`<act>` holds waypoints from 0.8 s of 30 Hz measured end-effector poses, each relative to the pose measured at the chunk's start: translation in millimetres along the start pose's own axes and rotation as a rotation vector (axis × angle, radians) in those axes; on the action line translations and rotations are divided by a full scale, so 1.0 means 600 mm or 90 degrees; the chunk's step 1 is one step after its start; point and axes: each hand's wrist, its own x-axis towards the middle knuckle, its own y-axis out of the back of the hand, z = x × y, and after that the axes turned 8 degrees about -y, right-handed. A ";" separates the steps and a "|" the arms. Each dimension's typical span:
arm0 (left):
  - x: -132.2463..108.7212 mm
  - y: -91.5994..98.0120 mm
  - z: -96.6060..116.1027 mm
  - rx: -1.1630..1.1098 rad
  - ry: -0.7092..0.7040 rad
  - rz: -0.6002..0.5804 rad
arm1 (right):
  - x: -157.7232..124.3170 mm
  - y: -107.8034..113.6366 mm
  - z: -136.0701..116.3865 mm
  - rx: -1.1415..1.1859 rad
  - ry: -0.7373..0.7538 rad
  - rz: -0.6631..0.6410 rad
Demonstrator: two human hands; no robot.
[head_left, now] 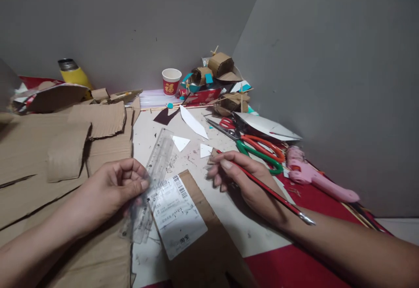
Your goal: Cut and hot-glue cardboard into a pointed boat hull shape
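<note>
My left hand (122, 183) pinches a clear plastic ruler (157, 161) by its edge, thumb on one side and curled fingers on the other. The ruler slants over the left edge of a cardboard strip (199, 196) with a white shipping label (178, 218) stuck on it. Between the thumb and fingers of my right hand (238, 174) is a red pencil (258, 181), its metal end pointing back along the wrist. The pencil tip is hidden near my fingertips, beside a small white paper scrap (205, 150).
Large cardboard sheets (36, 148) cover the left side. Scissors with orange and green handles (262, 148) and a pink glue gun (317, 176) lie at right. A red paper cup (171, 82), yellow bottle (74, 74) and cardboard models (219, 67) stand along the grey wall.
</note>
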 end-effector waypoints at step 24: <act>-0.005 -0.031 -0.019 -0.055 -0.015 0.037 | 0.002 -0.001 0.016 -0.010 -0.032 -0.042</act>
